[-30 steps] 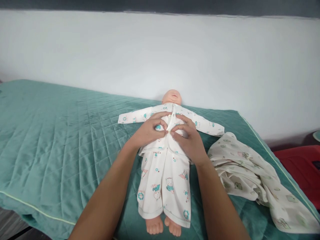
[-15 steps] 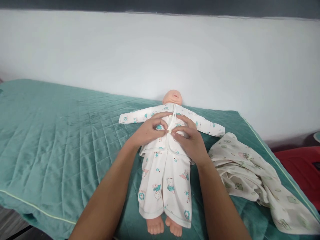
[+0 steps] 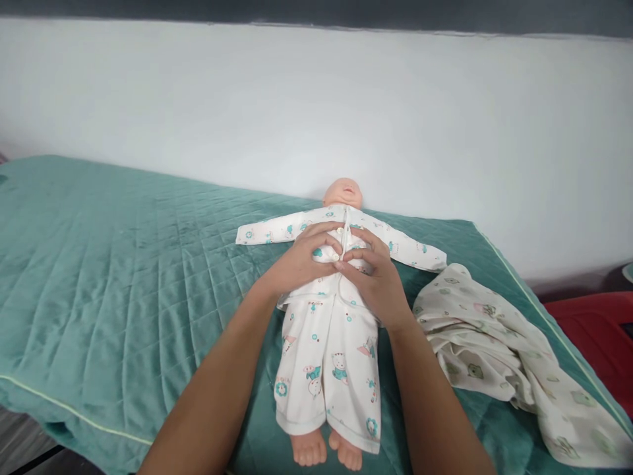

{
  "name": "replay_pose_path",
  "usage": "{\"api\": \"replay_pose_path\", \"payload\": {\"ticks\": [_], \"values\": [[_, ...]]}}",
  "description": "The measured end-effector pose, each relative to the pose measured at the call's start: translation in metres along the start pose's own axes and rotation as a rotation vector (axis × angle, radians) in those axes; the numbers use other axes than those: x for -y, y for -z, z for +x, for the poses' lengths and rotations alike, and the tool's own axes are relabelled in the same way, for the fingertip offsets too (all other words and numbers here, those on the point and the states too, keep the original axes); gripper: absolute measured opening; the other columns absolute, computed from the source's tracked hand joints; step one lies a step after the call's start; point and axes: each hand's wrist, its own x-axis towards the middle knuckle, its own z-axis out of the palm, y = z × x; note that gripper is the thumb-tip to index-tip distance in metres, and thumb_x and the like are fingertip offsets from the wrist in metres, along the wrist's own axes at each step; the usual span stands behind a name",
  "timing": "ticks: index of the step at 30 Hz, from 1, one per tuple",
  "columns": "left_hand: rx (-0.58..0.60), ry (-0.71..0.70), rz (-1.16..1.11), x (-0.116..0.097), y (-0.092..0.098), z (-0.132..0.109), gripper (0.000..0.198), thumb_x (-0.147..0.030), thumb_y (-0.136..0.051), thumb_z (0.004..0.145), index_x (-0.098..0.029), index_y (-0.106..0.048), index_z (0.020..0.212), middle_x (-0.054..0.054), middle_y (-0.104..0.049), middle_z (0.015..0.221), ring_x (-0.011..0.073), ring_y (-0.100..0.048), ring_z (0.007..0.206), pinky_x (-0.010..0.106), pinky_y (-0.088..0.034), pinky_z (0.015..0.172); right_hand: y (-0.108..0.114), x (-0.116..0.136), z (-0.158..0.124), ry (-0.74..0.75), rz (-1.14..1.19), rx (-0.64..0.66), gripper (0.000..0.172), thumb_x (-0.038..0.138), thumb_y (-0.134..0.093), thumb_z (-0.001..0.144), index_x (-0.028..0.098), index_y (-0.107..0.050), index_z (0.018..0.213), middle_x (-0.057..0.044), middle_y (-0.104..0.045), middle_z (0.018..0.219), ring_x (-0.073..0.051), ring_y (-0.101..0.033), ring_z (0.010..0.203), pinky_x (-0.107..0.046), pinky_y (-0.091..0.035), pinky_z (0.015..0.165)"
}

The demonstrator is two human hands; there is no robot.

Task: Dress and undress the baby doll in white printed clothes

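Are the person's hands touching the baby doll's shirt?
Touching. The head view shows the left hand and the right hand lying on the doll's shirt, with the fingertips pinching the fabric at the front opening on the chest.

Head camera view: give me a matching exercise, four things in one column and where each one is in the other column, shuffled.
1 doll's shirt
2 patterned cloth
3 green quilt
4 red object

A crumpled, right of the doll
B spread under the doll
C pinched by left hand and right hand
D beyond the quilt's right edge

Pairs: 1-C, 2-A, 3-B, 4-D
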Motion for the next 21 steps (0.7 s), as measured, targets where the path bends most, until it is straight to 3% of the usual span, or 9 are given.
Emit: {"api": "replay_pose_path", "payload": {"ticks": [6,11,14,16,19,21], "values": [[-0.004,-0.013,-0.039,0.002,0.001,0.001,0.01,-0.032,-0.07,0.084,-0.023,-0.067,0.085,0.002,-0.047,0.154,0.025,-0.035,0.147,0.046,-0.028,0.121,-0.001,-0.001,0.001,-0.08,0.08,-0.045,0.013,0.035,-0.072,0.081,0.026,-0.068,0.073,-0.002,-0.06,0.137,-0.028,-0.046,0.136,-0.051,-0.027,0.117],[-0.089,0.057,-0.265,0.005,0.001,0.0,0.014,-0.032,-0.072,0.082,-0.021,-0.065,0.078,0.004,-0.057,0.145,0.0247,-0.047,0.139,0.045,-0.034,0.117,-0.001,-0.01,0.003,-0.291,0.427,-0.315,0.017,0.035,-0.07,0.08,0.022,-0.061,0.073,-0.003,-0.069,0.123,-0.024,-0.063,0.112,-0.042,-0.046,0.099],[-0.234,0.095,-0.431,0.01,-0.002,0.002,0.017,-0.032,-0.074,0.079,-0.019,-0.063,0.076,0.006,-0.066,0.132,0.0245,-0.056,0.129,0.043,-0.039,0.113,0.001,-0.011,0.005,-0.402,0.503,-0.432,0.019,0.038,-0.07,0.079,0.022,-0.061,0.076,-0.003,-0.072,0.11,-0.021,-0.066,0.097,-0.035,-0.051,0.086],[-0.404,0.134,-0.551,0.015,-0.005,0.004,0.019,-0.033,-0.073,0.079,-0.019,-0.061,0.077,0.006,-0.069,0.124,0.0228,-0.062,0.119,0.04,-0.045,0.106,0.001,-0.011,0.005,-0.423,0.468,-0.453,0.022,0.042,-0.07,0.079,0.022,-0.062,0.081,-0.002,-0.072,0.101,-0.019,-0.065,0.091,-0.032,-0.051,0.081],[-0.657,0.261,-0.625,0.023,-0.007,0.008,0.023,-0.038,-0.07,0.08,-0.02,-0.056,0.082,0.004,-0.069,0.107,0.0173,-0.065,0.094,0.032,-0.052,0.086,0.002,-0.013,0.005,-0.38,0.344,-0.389,0.029,0.046,-0.075,0.077,0.023,-0.065,0.092,0.001,-0.068,0.092,-0.016,-0.06,0.082,-0.029,-0.048,0.075],[-0.709,0.338,-0.578,0.026,-0.007,0.01,0.027,-0.04,-0.071,0.079,-0.021,-0.054,0.088,0.002,-0.065,0.097,0.0145,-0.061,0.082,0.028,-0.05,0.074,0.003,-0.015,0.005,-0.368,0.266,-0.308,0.034,0.046,-0.078,0.074,0.024,-0.066,0.097,0.002,-0.065,0.087,-0.015,-0.057,0.076,-0.028,-0.046,0.07]]}}
